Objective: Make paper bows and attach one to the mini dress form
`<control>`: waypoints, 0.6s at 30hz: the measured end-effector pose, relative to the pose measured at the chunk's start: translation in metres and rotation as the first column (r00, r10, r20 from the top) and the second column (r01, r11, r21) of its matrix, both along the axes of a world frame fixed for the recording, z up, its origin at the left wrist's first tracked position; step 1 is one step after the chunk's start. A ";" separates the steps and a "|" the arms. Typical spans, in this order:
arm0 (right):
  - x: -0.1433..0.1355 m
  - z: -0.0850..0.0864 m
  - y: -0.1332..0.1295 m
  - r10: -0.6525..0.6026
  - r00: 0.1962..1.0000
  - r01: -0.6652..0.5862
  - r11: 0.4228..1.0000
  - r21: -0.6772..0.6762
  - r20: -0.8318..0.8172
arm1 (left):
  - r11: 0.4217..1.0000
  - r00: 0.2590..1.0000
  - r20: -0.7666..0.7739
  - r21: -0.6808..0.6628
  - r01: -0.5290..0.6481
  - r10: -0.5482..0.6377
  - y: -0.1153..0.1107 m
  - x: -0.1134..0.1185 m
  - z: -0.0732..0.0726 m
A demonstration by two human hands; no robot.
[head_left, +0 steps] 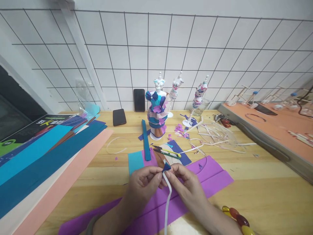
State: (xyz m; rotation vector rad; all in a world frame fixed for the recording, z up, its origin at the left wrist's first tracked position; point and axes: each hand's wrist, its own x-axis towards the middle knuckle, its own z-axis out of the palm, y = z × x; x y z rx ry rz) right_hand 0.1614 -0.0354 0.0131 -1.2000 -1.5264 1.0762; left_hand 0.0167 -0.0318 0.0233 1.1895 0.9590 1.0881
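A small dark blue pleated paper piece [166, 166] is pinched between both hands over purple paper [215, 176] at the lower middle. My left hand [146, 182] is closed on its left side, thumb against the fingers. My right hand [184, 181] is closed at its right side, with thumb and index finger near the top of a white strip [167, 202]. That strip touches the blue piece and hangs down toward the bottom edge. Beyond the hands stands a small mannequin [157, 112] dressed in blue, pink and purple paper, with a blue bow at its upper left.
Two slimmer mannequins [201, 93] stand behind, beside a glass [202, 106]. Long coloured paper sheets [56, 160] lie left. Two phones [119, 117], a yellow-handled tool [171, 152], paper scraps [179, 129] and tangled white strips [217, 137] are around. An orange-topped box [276, 130] stands right.
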 end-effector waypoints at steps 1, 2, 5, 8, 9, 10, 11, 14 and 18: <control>0.000 -0.001 0.000 -0.006 1.000 0.006 1.000 -0.003 0.003 | 1.000 1.000 0.001 0.001 -0.002 0.002 0.000 0.000 0.000; 0.000 -0.002 0.000 -0.010 1.000 0.010 1.000 -0.006 0.005 | 1.000 1.000 -0.002 0.002 -0.003 0.003 0.000 0.000 0.001; 0.001 -0.003 0.000 -0.012 1.000 0.012 1.000 0.000 0.007 | 1.000 1.000 -0.020 -0.002 0.004 -0.004 0.002 -0.001 0.002; 0.000 -0.002 0.000 -0.009 1.000 0.008 1.000 0.006 0.021 | 0.999 0.999 -0.021 -0.021 0.025 -0.026 0.003 -0.002 0.003; 0.000 -0.002 0.000 -0.006 1.000 0.005 1.000 0.007 0.025 | 0.999 1.000 -0.014 -0.028 0.027 -0.027 0.003 -0.002 0.002; 0.000 -0.001 0.000 -0.003 1.000 0.002 1.000 0.008 0.029 | 0.999 1.000 -0.011 -0.037 0.029 -0.029 0.004 -0.002 0.002; 0.000 -0.001 0.000 0.000 0.999 -0.001 1.000 0.010 0.033 | 0.999 0.999 -0.011 -0.045 0.030 -0.030 0.004 -0.003 0.001; 0.000 -0.003 0.000 0.009 0.998 -0.011 0.999 0.030 0.061 | 0.997 0.999 -0.010 -0.065 0.030 -0.030 0.005 -0.003 -0.001; 0.001 -0.004 -0.001 0.021 0.993 -0.029 0.997 0.068 0.113 | 0.998 1.000 -0.021 -0.057 0.018 -0.019 0.006 -0.002 -0.002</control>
